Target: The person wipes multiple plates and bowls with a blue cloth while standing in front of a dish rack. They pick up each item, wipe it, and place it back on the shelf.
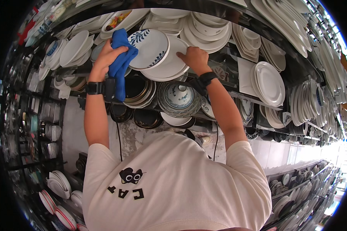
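Observation:
A blue cloth [123, 57] is gripped in my left hand [111, 56], its lower end hanging past my wrist. Just right of the cloth, a white plate with blue leaf patterns [149, 49] lies on larger plain white plates [173, 62] on the shelf. My right hand [195, 59] rests at the right rim of those plain plates, thumb pointing inward over them; whether its fingers grip the rim is unclear. Behind it stand stacked white bowls and plates [206, 31].
Below the shelf edge sit dark plates [136, 89] and a blue-patterned lidded dish [179, 96]. Oval white plates [269, 83] stand at the right, leaning plates [75, 49] at the left. A dark upper shelf [231, 16] runs above. Two cables hang beside my torso.

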Demonstrator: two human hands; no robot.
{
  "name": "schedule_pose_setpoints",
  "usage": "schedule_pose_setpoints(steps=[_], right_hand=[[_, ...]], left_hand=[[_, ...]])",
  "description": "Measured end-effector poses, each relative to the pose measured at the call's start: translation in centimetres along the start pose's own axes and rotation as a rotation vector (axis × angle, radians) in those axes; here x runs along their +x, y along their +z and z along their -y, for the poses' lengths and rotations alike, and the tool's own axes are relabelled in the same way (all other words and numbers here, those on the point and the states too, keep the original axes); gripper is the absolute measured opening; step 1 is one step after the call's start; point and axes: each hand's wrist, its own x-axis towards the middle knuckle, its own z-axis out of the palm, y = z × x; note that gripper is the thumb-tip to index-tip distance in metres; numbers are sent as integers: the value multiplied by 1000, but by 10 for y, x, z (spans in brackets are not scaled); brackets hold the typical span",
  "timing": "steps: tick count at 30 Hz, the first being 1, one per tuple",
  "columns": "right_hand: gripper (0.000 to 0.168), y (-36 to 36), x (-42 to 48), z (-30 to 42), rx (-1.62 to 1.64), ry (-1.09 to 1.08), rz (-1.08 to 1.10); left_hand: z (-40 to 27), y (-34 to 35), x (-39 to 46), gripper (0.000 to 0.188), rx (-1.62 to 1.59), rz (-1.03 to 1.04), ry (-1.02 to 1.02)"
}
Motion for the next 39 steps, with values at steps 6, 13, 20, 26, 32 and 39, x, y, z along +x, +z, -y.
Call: schedule_pose_setpoints(steps=[6,13,20,26,32,39], right_hand=[[44,7,1,4,-66,-30,-19],[50,6,-3,0,-39,-21,-88],[69,-46,-14,19,1141,143,514],[47,-7,-5,16,1120,105,403],[39,5,-4,14,1126,147,356],[32,10,-1,1,1141,142,323]], left_hand=[[10,3,6,63,18,-6,-6],[13,7,9,62,46,18,-9],[29,16,18,69,119,2,47],[30,35,24,80,197,-30,40],[58,37,37,92,285,-1,21],[63,49,44,85,180,19,0]])
